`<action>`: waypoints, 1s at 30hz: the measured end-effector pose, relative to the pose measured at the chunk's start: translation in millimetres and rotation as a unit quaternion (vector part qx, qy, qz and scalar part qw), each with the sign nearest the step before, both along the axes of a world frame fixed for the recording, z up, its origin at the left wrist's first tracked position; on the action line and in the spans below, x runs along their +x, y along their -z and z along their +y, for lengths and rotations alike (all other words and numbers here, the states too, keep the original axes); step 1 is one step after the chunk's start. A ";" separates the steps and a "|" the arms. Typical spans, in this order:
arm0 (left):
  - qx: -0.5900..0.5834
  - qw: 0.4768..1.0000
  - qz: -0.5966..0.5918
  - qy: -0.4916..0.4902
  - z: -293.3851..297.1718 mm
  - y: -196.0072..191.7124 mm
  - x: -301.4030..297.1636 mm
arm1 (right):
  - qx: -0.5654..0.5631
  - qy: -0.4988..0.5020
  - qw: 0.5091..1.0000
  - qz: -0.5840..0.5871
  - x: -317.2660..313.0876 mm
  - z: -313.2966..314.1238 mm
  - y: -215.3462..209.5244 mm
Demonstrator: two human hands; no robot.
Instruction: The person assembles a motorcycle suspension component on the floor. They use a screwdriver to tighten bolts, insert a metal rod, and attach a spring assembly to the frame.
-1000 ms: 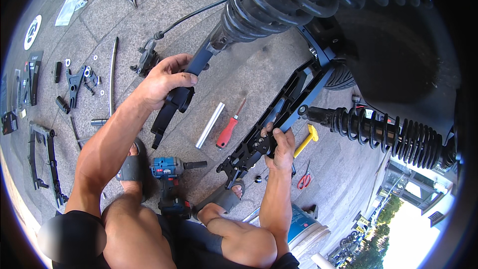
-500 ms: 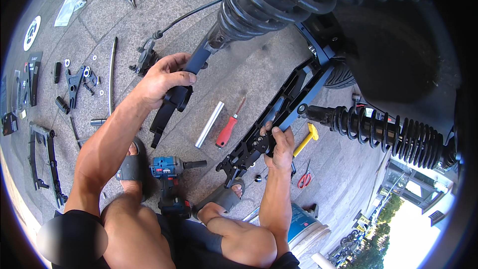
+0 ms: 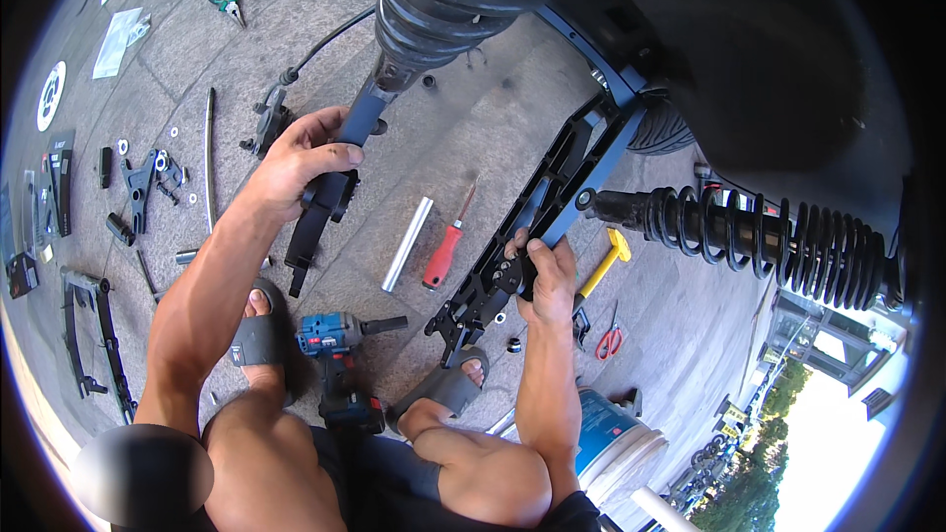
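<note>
My left hand point(image 3: 307, 160) is wrapped round a black metal arm point(image 3: 333, 182), which joins the lower end of a large black coil-spring shock absorber point(image 3: 434, 5). My right hand point(image 3: 545, 271) grips the end of a black slotted swingarm point(image 3: 537, 207), its thumb on top and its fingers partly hidden beneath. A second coil-spring shock absorber point(image 3: 749, 236) runs off to the right, its eye end just beyond my right hand. Between the two arms, a red-handled screwdriver point(image 3: 443, 254) and a silver metal tube point(image 3: 407, 244) lie on the paving.
A blue cordless impact wrench point(image 3: 335, 337) lies between my feet. To the right are a yellow-headed hammer point(image 3: 616, 246), red-handled scissors point(image 3: 610, 340) and a bucket point(image 3: 616, 443). Brackets point(image 3: 141, 182), a long rod point(image 3: 209, 153) and green-handled pliers point(image 3: 227, 5) lie at left. A tyre point(image 3: 670, 126) stands behind the swingarm.
The view has shifted a little, so the shock absorber and left arm appear farther left. Both hands keep their holds on the two black arms.
</note>
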State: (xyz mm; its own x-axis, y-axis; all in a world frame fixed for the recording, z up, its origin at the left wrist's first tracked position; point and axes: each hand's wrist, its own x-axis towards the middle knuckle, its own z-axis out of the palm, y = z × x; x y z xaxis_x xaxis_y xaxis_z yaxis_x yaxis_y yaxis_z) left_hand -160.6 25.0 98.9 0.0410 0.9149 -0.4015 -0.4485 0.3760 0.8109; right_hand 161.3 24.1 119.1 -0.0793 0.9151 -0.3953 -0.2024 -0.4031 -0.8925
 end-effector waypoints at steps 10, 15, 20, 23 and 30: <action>0.010 1.000 -0.011 0.021 -4.3 6.7 -2.0 | 0.001 -0.006 1.000 0.005 1.1 -1.3 3.1; 0.011 0.999 -0.039 0.008 -17.5 9.4 -1.4 | 0.006 -0.025 1.000 -0.004 2.5 -9.3 9.9; 0.004 0.999 -0.037 0.025 -36.8 13.5 -4.3 | -0.001 -0.026 1.000 -0.016 1.1 -28.7 17.8; -0.005 0.999 -0.045 0.029 -51.2 14.5 -6.4 | -0.019 -0.018 1.000 -0.017 -1.1 -46.9 21.4; -0.044 0.996 -0.058 0.048 -96.4 17.5 -4.5 | -0.063 -0.037 0.997 -0.029 4.1 -88.4 29.1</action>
State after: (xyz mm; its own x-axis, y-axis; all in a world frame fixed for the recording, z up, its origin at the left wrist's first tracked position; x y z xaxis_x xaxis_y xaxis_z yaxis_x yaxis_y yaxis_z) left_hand -165.1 -71.4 81.4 0.1772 0.8658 -0.4679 -0.4963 0.4891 0.7172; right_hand 165.4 -64.3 90.0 -0.1186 0.8507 -0.5121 -0.1168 -0.5241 -0.8436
